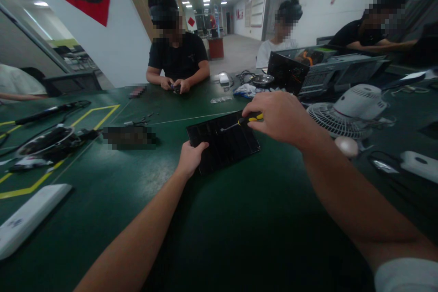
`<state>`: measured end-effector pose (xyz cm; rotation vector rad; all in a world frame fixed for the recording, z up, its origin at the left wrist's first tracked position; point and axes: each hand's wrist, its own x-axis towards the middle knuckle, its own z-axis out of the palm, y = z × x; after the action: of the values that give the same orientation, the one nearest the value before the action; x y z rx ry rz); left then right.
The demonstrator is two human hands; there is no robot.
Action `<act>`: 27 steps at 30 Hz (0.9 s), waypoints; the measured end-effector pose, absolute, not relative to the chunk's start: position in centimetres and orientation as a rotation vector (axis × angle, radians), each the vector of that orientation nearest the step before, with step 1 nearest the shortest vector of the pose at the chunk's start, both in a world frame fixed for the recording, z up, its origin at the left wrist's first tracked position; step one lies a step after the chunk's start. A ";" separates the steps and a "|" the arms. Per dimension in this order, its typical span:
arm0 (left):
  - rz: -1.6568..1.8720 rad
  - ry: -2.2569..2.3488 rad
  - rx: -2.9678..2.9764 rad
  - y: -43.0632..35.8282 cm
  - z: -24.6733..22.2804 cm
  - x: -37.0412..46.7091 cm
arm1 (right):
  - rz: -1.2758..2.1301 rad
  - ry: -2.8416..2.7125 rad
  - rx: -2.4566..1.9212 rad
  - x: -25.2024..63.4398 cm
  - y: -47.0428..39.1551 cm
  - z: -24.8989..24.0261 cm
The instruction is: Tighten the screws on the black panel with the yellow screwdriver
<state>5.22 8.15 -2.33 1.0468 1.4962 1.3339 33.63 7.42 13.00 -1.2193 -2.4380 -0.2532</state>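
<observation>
A flat black rectangular panel (227, 148) with a glossy face lies on the green table, slightly turned. My left hand (191, 157) grips its left edge, thumb on top and the other fingers hidden beneath. In my right hand (282, 116) is a screwdriver (243, 120) with a black and yellow handle. Its metal shaft points left over the panel, and the tip is at the panel's upper middle. Whether the tip touches the surface, I cannot tell.
A white fan (359, 105) lies at the right, near an open computer case (328, 75). A metal bowl (263, 79) stands behind the panel. Cables and a dark bundle (48, 141) lie left, with a white power strip (32, 219) nearer. Across the table sits a person (178, 54) handling something small.
</observation>
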 end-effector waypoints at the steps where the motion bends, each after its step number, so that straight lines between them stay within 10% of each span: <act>1: 1.332 1.495 1.047 8.1 -2.3 5.2 | -0.249 -2.436 -1.222 33.6 7.4 13.0; 27: 1.350 1.490 1.051 8.2 -2.4 5.2 | -0.100 -2.462 -1.560 34.0 7.0 13.5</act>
<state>5.23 8.16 -2.39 1.0510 1.4899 1.3501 34.00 7.04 13.50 -1.5605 -2.4619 -0.1003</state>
